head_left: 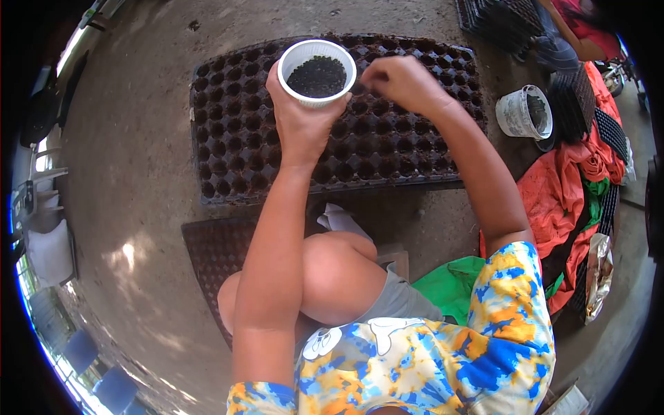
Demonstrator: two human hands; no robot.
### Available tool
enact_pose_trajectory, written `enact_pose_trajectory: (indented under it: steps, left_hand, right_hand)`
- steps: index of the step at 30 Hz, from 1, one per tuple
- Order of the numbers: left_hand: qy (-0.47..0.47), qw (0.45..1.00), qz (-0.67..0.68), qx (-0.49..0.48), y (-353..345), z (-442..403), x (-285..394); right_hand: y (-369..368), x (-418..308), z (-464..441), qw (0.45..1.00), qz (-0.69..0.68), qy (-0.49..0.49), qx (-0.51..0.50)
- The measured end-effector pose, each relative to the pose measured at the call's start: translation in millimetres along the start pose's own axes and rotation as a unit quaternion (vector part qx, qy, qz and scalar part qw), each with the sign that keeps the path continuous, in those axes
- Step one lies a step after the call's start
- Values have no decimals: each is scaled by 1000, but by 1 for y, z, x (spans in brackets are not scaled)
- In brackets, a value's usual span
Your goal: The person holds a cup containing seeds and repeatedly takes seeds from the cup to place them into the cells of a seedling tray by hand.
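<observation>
My left hand point(302, 133) is wrapped round a white plastic cup point(317, 102), held upright above the seedling tray. Small dark seeds point(316, 77) cover the bottom of the cup. My right hand point(404, 83) hovers just right of the cup, over the tray, with its fingers curled together in a pinch. Whatever lies between those fingertips is hidden or too small to see. Below both hands the black seedling tray point(373, 149) lies on the ground, its many round cells holding dark soil with hollows in them.
Another cell tray point(218, 252) lies by my knees. To the right stand a white bucket point(515, 117), red sheeting point(553, 197) and stacked trays point(573, 104). Another person point(584, 31) is at the upper right, beside more stacked trays point(501, 24). Green plastic point(449, 283) lies near my lap.
</observation>
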State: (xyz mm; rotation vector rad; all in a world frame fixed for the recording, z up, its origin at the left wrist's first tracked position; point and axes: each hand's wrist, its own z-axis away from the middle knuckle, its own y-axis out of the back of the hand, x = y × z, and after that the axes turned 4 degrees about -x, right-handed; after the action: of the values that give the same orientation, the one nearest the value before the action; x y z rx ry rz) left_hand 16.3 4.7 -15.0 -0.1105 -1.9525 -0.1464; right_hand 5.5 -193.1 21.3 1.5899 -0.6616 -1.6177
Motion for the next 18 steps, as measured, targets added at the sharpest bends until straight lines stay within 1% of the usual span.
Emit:
enact_pose_trajectory:
  steps: [1, 2, 4, 6, 7, 8, 9, 10, 12, 13, 14, 16, 18]
  left_hand:
    - [2, 1000, -18, -11, 1, 0, -1]
    - [4, 999, -34, -24, 3, 0, -1]
    - [12, 996, -68, -48, -2, -1, 4]
    - [24, 991, -108, -69, -6, 0, 13]
    - [30, 989, -120, -80, -9, 0, 17]
    - [30, 986, -135, -94, -12, -5, 21]
    - [32, 987, -117, -107, -14, -8, 29]
    - [18, 989, -91, -114, -17, -14, 40]
    - [-7, 989, -103, -109, -17, -20, 46]
    - [3, 993, -91, -78, -16, -16, 51]
    - [21, 995, -83, -51, -16, -13, 55]
    - [22, 997, -59, -47, -19, -13, 58]
    - [21, 997, -47, -52, -17, -13, 58]
  right_hand:
    - [8, -3, -4, 996, 2, 5, 85]
    - [20, -18, -3, 991, -12, 9, 134]
    - [36, -44, -8, 994, 41, 56, 86]
    - [24, -61, -18, 992, 96, 76, -31]
    - [12, -65, -20, 977, 181, 94, -57]
    - [18, -83, -20, 967, 198, 52, -152]
    - [16, -86, -22, 962, 210, 56, -167]
    - [8, -84, -22, 965, 209, 81, -135]
    - [0, -78, -26, 970, 190, 131, -75]
    - [0, -72, -29, 972, 175, 150, -54]
    - [0, -68, -32, 972, 161, 166, -40]
    - [1, -66, -35, 972, 134, 194, -19]
    - [-1, -65, -35, 974, 128, 182, -35]
